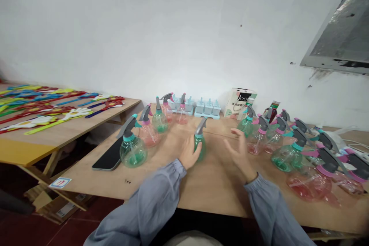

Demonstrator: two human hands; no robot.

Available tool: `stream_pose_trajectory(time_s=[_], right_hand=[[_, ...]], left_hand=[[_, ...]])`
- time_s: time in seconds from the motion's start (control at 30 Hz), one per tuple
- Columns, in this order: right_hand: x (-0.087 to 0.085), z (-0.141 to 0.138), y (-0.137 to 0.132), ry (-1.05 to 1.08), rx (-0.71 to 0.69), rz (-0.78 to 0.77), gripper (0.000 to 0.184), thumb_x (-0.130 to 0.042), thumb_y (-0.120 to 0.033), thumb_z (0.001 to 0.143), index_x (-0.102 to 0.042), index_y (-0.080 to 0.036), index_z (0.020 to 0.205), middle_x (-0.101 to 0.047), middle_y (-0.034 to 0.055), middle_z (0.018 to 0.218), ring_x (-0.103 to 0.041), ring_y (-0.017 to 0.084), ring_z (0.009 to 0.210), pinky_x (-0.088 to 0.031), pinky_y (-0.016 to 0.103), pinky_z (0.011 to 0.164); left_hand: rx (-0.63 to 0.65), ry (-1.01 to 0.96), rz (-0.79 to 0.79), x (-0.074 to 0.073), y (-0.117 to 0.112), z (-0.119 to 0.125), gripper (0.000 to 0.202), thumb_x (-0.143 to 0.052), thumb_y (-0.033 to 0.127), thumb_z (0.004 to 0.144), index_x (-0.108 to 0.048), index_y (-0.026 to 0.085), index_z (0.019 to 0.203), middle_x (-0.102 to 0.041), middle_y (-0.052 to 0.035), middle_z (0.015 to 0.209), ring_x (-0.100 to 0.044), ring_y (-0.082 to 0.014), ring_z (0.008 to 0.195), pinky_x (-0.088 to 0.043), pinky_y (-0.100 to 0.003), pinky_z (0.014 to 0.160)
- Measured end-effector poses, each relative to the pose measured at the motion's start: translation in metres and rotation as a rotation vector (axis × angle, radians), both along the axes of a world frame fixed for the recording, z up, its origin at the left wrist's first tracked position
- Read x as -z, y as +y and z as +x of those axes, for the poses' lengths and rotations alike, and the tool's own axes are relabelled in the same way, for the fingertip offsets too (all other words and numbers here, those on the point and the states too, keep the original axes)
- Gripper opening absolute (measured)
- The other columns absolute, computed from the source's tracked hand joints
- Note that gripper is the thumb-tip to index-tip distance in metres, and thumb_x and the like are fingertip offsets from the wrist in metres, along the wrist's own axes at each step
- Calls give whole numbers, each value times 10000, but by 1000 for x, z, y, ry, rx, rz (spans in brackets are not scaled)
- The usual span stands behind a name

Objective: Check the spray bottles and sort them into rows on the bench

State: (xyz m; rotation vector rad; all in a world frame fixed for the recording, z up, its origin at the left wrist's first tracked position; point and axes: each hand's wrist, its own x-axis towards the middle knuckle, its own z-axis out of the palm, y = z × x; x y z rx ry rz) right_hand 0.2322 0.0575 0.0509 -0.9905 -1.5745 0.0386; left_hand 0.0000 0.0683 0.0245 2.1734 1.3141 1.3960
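Observation:
My left hand (189, 153) is wrapped round a green spray bottle (200, 141) with a grey trigger and teal collar, standing upright in the middle of the wooden table (213, 188). My right hand (240, 153) hovers just right of it, fingers spread, holding nothing. Left of the bottle stand several more green and pink spray bottles (147, 130), the nearest a green one (132, 147). A crowd of green and pink spray bottles (291, 146) fills the table's right side, some lying over.
A black phone (109, 155) lies at the table's left edge. Pale blue moulds (206, 108) and a small carton (240, 103) stand by the white wall. A second table (43, 138) to the left carries coloured hand-shaped clappers (52, 105). White cables (356, 140) lie far right.

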Motion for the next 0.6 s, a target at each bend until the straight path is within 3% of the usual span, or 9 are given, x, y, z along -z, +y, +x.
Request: stream_pose_trajectory(time_s=[0.13,0.23,0.3,0.37,0.5,0.57,0.6], right_hand=[[-2,-55,12,81,-221,-237,796,-716,-589,773,-389,-237,1407,-492,150,1431,-479,296,1342,-395,521,1131],[0,-66,18,176,-287,-298,767,-708,-607,774,-425,-250,1391,-533,143,1412,-508,287,1324,-422,507,1116],[0,-63,19,220,-309,-299,690,-688,-603,793,-477,-259,1353,-575,130,1372,-542,274,1292,-440,490,1106],[0,-57,18,243,-310,-285,649,-673,-601,803,-512,-258,1331,-594,124,1361,-550,271,1292,-439,485,1109],[-1,-52,13,244,-295,-278,612,-639,-606,827,-557,-250,1317,-620,117,1352,-548,278,1309,-436,489,1114],[-1,-53,11,221,-301,-281,592,-623,-607,841,-580,-239,1303,-639,119,1332,-558,278,1302,-448,474,1103],[-1,-54,10,205,-308,-282,584,-616,-606,846,-589,-236,1297,-646,119,1325,-565,278,1296,-455,465,1096]], left_hand=[[-15,111,-26,4,-19,24,481,-391,456,987,-457,162,1362,-615,-169,1208,-577,-312,1161,-466,-493,987],[68,187,17,5,-26,27,525,-405,442,982,-405,195,1446,-592,-156,1305,-543,-303,1241,-434,-501,1042],[88,157,56,-3,-15,23,529,-375,377,988,-361,226,1495,-540,-140,1402,-489,-281,1327,-393,-494,1100],[2,65,73,-18,11,15,524,-355,306,982,-368,246,1503,-467,-125,1477,-417,-262,1405,-348,-482,1149],[-388,-39,-93,-57,87,-8,494,-479,324,955,-475,259,1445,-320,-133,1568,-323,-330,1472,-299,-540,1176],[-439,56,-218,-72,122,-21,505,-512,428,967,-471,277,1447,-280,-145,1600,-281,-383,1486,-327,-596,1142],[-435,80,-238,-78,135,-26,512,-555,451,953,-495,264,1425,-333,-162,1573,-337,-397,1452,-368,-605,1108]])
